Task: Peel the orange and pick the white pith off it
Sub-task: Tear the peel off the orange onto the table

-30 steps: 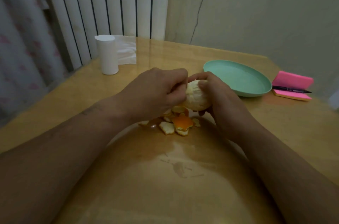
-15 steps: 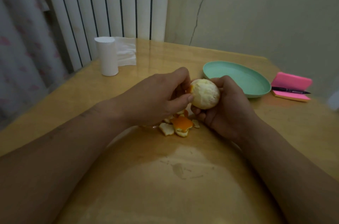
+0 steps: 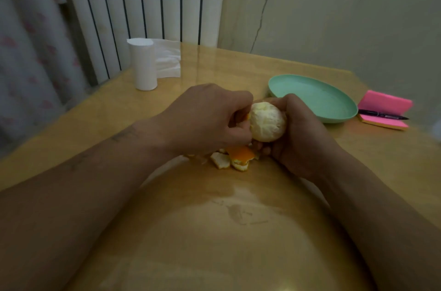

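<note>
The orange (image 3: 268, 122) is almost bare, pale with white pith all over, and a sliver of orange skin shows at its left side. My right hand (image 3: 298, 134) cups it from the right and below, fingers curled round it, just above the table. My left hand (image 3: 210, 119) is pressed against the fruit's left side, its fingers curled in and pinching at that strip of peel. Several torn peel pieces (image 3: 235, 158) lie on the table directly under both hands.
A mint-green plate (image 3: 334, 109) sits just right of my hands. Beyond it lies a pink sticky-note pad (image 3: 386, 106) with a black pen (image 3: 381, 115) across it. A white paper roll (image 3: 144, 66) and a tissue (image 3: 167, 61) stand at the far left by the radiator.
My left hand has closed tighter against the orange's left side. The right hand has turned the fruit slightly and its fingers now wrap over the top.
</note>
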Motion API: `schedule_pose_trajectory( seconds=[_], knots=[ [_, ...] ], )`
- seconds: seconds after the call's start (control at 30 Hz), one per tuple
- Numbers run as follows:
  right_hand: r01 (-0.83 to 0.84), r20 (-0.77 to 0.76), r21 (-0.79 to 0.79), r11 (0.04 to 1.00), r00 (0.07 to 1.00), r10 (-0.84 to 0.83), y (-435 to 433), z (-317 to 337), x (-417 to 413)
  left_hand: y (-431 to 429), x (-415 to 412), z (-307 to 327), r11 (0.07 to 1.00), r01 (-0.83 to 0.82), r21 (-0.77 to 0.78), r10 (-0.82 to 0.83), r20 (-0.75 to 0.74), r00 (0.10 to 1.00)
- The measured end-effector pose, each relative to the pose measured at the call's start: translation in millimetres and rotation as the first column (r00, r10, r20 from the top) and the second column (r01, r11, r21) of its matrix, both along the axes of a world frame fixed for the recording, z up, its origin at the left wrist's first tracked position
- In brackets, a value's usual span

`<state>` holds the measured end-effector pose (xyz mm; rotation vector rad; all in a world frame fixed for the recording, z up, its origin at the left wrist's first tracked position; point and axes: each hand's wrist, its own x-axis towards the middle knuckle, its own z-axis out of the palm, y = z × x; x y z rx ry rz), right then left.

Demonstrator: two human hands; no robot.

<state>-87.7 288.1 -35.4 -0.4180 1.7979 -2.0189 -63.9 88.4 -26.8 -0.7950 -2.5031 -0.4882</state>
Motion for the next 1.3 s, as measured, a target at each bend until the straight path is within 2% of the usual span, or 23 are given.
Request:
schedule_pose_trajectory(
  seconds=[0.17, 0.43, 0.6, 0.87, 0.97, 1.1, 1.17, 1.3],
  knots=[
    [0.017, -0.005, 0.013, 1.000, 1.000, -0.017, 1.1, 1.0, -0.5, 7.5, 2.3, -1.0, 0.999, -0.022, 0.032, 0.025, -0.069, 0.997],
    [-0.014, 0.115, -0.047, 0.999, 0.993, 0.020, 4.6, 0.5, -4.1, 8.7, 3.3, 0.3, 0.999, 0.004, 0.046, -0.003, -0.037, 0.999],
    [-0.022, 0.171, -0.081, 0.996, 0.985, 0.035, 9.2, 0.6, -7.0, 8.6, 2.6, 0.8, 0.999, 0.021, 0.036, -0.022, 0.019, 1.000],
    [0.001, 0.160, -0.015, 1.000, 0.987, 0.001, 13.8, 2.3, -7.5, 7.6, 2.4, 6.3, 0.986, 0.161, 0.037, -0.164, 0.131, 0.978],
    [0.002, 0.157, -0.001, 1.000, 0.988, -0.002, 12.3, 3.8, -5.6, 8.3, 3.3, 5.7, 0.988, 0.154, 0.032, -0.156, 0.111, 0.981],
    [-0.003, 0.124, 0.012, 1.000, 0.992, 0.002, 9.6, 2.8, -4.0, 11.6, 2.9, 0.6, 0.998, 0.059, 0.002, -0.059, -0.006, 0.998],
    [-0.006, 0.127, -0.025, 1.000, 0.992, 0.009, 8.2, 1.7, -4.2, 12.7, 2.1, -3.4, 0.997, 0.028, 0.069, -0.028, -0.002, 1.000],
    [-0.028, 0.186, -0.178, 0.984, 0.981, 0.062, 7.7, 2.7, -4.5, 12.0, 6.0, -4.6, 0.898, 0.013, 0.440, -0.124, 0.224, 0.967]
  ],
)
